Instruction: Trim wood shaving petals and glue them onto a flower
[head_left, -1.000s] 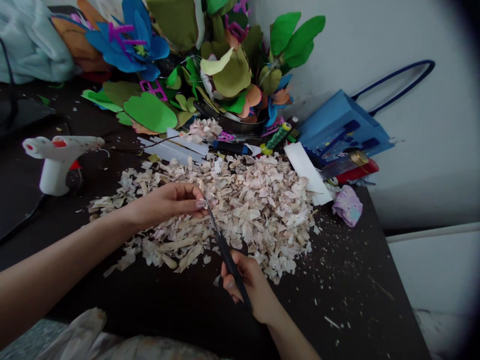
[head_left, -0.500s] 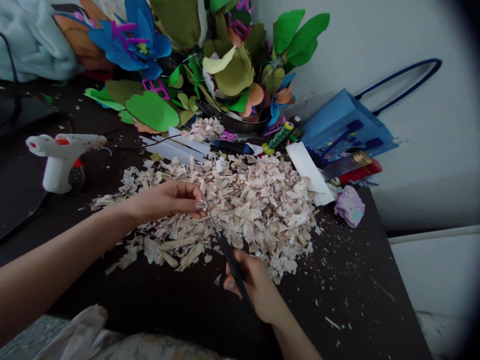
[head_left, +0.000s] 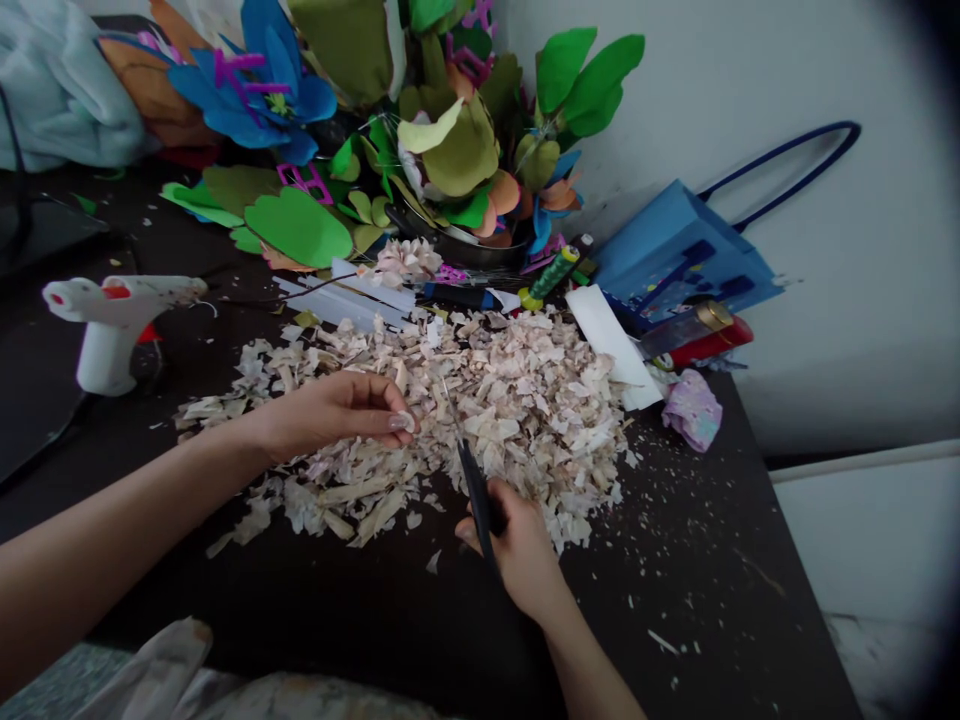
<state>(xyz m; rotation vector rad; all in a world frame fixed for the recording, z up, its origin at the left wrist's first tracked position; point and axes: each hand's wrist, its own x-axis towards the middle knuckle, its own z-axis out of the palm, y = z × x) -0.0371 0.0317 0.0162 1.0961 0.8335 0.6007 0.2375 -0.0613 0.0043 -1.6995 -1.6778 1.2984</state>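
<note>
Head view: left hand point(head_left: 345, 415), over the scrap pile's point(head_left: 532, 400) left half, pinched a small pale piece point(head_left: 407, 421) thumb-to-finger. Right hand point(head_left: 519, 550), at the pile's front edge, gripped the scissors point(head_left: 471, 470) by the handles, blades point(head_left: 454, 410) forward over the pile, clear of the piece; probably so anything snipped fell there.

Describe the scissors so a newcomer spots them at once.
On the dark table, find the broad heap of pale scraps. At its near edge, the right hand holds the scissors, tips pointing away. Their black handles and slim metal blades set them apart from the scraps.
</note>
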